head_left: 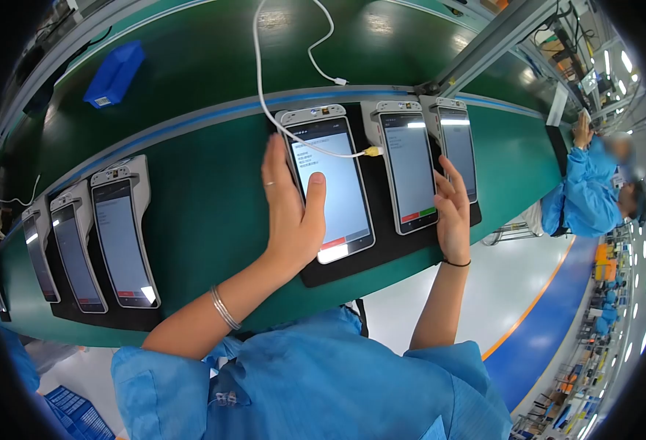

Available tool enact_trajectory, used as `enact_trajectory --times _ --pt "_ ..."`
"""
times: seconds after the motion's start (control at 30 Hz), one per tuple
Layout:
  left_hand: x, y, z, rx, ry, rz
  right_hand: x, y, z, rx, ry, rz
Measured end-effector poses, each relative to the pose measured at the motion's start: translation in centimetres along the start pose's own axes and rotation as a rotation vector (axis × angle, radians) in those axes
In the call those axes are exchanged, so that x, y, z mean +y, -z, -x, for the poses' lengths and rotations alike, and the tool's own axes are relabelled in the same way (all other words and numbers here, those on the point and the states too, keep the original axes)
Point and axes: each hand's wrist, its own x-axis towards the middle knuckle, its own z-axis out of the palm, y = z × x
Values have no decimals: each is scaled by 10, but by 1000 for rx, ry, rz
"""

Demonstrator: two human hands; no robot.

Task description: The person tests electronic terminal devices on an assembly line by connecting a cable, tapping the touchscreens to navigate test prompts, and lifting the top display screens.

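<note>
Three white-framed payment terminals with lit touchscreens lie in a row on a black mat. My left hand (293, 209) rests along the left edge of the left terminal (341, 194), its fingers stretched out and its thumb over the screen. My right hand (453, 213) is at the right edge of the middle terminal (409, 161), fingers apart and slightly bent, in front of the right terminal (458, 147). A white cable (260, 66) crosses the left terminal's screen. Its yellow connector (372, 151) meets the left side of the middle terminal.
More terminals (121, 227) lie on a black mat at the left of the green bench (198, 220). Beyond the blue-striped rail are a blue bin (115, 73) and a loose white cable end (340, 81). A metal post (484, 51) stands behind. A co-worker (590, 180) sits at right.
</note>
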Motion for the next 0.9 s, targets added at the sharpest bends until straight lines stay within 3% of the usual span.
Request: enact_trajectory --times 0.03,0.1,0.17,0.2,0.3,0.43,0.63,0.9 --pt "4 2 -9 99 -209 -85 1 -1 1 0 -5 29" --pt "30 11 -27 81 -490 -242 2 -2 3 -6 20 60" --pt "59 10 -46 -163 -605 -439 0 -6 2 -4 13 59" --pt "63 0 -53 -162 -647 -487 -1 -8 1 -3 12 57" --pt "54 -23 -65 -393 -539 -838 -2 -6 -5 -17 -7 43" --pt "57 -44 -76 -619 -473 -940 -5 -12 -11 -44 -5 99" --pt "54 -44 -77 -679 -450 -915 0 -13 -11 -66 20 169" --pt "42 -46 -67 -571 -528 -950 -1 -18 -9 -28 15 150"
